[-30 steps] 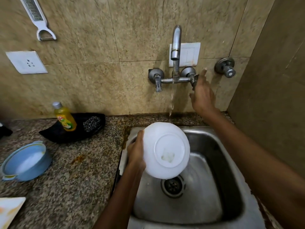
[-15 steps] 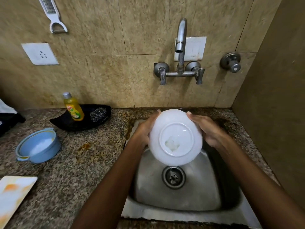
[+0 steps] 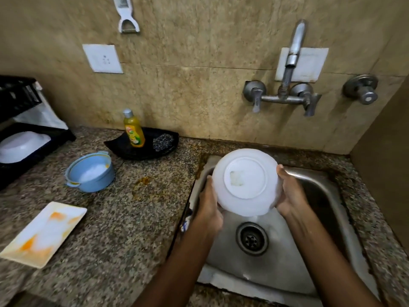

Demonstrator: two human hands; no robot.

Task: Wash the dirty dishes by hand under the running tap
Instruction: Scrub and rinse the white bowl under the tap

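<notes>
Hands hold a white bowl (image 3: 245, 181) bottom-up above the steel sink (image 3: 321, 222). Left hand (image 3: 209, 209) and right hand (image 3: 290, 196) each grip opposite rims.

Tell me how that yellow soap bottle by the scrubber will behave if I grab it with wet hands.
The soap bottle is tall and narrow and stands upright on the black tray, so a sideways nudge would probably tip it. It looks like smooth plastic, so it is likely slippery when wet. It seems mostly full, so fairly heavy for its size.
</notes>
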